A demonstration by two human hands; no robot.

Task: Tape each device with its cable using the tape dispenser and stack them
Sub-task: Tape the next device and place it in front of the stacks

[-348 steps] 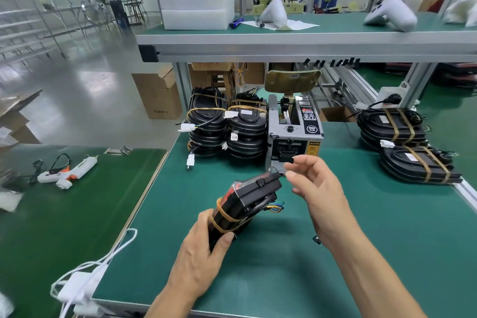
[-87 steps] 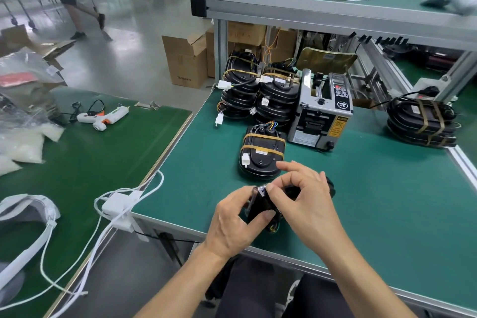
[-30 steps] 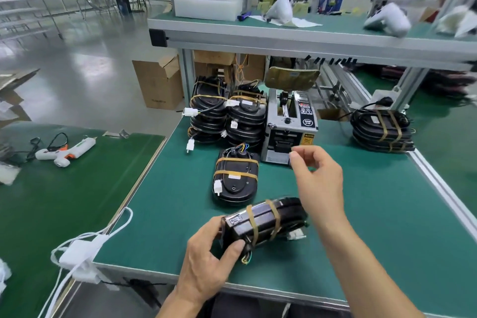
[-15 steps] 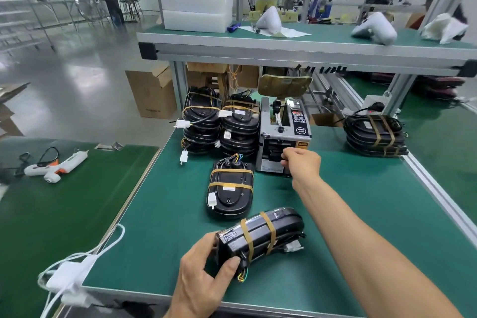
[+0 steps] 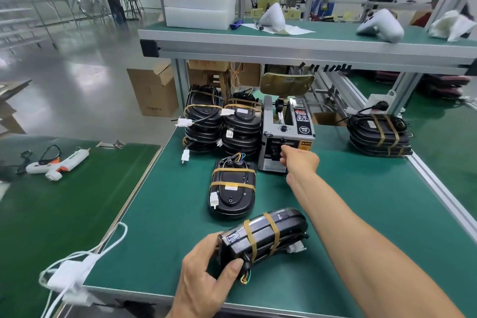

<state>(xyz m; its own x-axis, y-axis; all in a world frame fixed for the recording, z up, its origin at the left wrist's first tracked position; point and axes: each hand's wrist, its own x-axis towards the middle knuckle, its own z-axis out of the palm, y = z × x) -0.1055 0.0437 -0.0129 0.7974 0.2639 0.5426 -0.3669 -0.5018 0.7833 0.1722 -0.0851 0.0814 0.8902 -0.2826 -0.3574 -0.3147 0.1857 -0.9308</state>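
Because the green workbench (image 5: 348, 201) keeps finished stacked devices (image 5: 222, 121) at the back, the tape dispenser (image 5: 286, 134) stands beside them; the left hand (image 5: 206, 284) grips a twice-banded device (image 5: 263, 235) on edge, while the right hand (image 5: 300, 160), fingers curled, reaches its outlet, presumably pinching tape, though no strip shows.

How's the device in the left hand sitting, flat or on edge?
On edge. The device stands on its long side on the green mat, two tape bands around it, gripped at one end by the left hand.
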